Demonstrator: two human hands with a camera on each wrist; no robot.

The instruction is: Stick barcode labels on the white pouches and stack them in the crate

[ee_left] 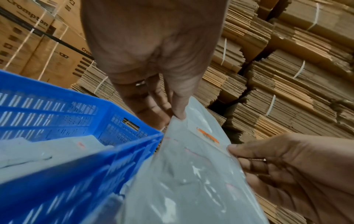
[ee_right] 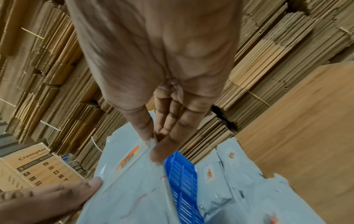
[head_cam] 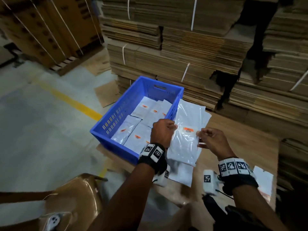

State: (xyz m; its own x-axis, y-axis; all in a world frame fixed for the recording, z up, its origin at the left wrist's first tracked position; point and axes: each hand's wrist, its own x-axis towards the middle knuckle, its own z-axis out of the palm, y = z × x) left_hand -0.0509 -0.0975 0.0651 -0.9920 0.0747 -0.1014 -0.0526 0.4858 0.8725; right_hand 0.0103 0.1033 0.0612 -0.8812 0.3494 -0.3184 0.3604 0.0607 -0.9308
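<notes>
A white pouch with an orange-and-white barcode label is held up just right of the blue crate. My left hand pinches its left edge and my right hand pinches its right edge. In the left wrist view the left hand has its thumb on top of the pouch, near the label. The right wrist view shows the right hand pinching the pouch beside the label. Several labelled pouches lie in the crate. More pouches lie stacked under my hands.
Strapped stacks of flattened cardboard rise right behind the crate and to the right. Strapped printed boxes stand at back left. A yellow line crosses the grey floor. A brown chair holding a phone is at lower left. White sheets lie at right.
</notes>
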